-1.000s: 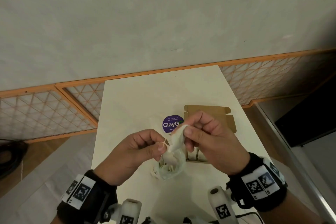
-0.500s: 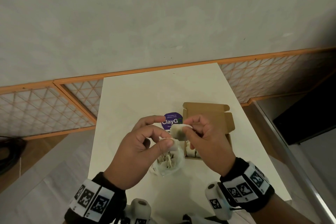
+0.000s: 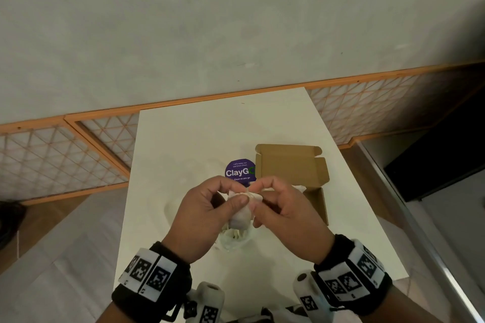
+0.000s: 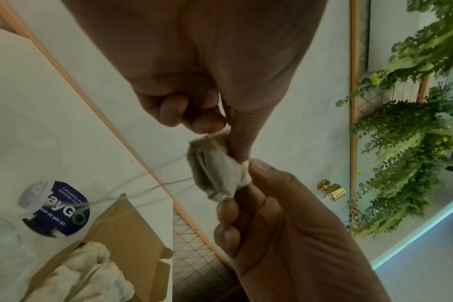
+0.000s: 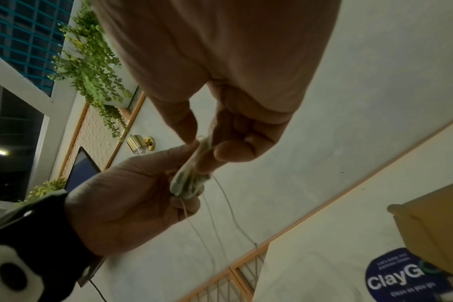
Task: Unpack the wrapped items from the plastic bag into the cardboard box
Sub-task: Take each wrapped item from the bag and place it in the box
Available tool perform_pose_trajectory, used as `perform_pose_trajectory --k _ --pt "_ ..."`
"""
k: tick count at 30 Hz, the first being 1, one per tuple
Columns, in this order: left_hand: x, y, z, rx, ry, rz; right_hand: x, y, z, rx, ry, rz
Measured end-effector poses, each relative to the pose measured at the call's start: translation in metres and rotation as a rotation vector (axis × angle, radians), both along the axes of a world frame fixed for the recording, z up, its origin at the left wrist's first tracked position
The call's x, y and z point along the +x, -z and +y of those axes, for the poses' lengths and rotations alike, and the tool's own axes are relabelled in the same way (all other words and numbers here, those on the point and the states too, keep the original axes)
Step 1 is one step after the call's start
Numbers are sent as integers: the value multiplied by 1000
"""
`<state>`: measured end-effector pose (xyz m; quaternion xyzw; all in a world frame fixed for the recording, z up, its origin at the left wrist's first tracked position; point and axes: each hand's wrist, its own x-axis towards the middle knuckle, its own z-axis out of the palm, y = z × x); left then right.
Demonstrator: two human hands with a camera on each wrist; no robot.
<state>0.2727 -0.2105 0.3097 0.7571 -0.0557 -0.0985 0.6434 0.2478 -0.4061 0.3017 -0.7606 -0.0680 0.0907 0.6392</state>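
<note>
Pinching one wrapped item (image 3: 242, 211) between both hands' fingers (image 3: 237, 200), plastic bag (image 3: 232, 240) mostly hidden beneath.

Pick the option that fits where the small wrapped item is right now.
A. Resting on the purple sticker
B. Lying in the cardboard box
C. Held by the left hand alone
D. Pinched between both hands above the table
D: the wrapped item is pinched from one side by the left hand and from the other by the right hand, held above the table, not yet in the cardboard box.
</note>
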Motion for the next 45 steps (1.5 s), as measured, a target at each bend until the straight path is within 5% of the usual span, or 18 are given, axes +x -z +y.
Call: perform_pose_trajectory --k 9,20,30,38,45 --pt "-6 23 -24 29 58 -22 -11 21 -25 -188 74 -89" --pt "-11 111 2 482 58 181 -6 52 -146 -492 326 107" --pt "-19 153 7 739 155 293 67 168 -164 -771 178 261" --pt "-14 150 -1 780 160 311 105 188 -160 -1129 103 332" --pt "-10 143 1 770 142 333 111 189 -151 -1190 36 352"
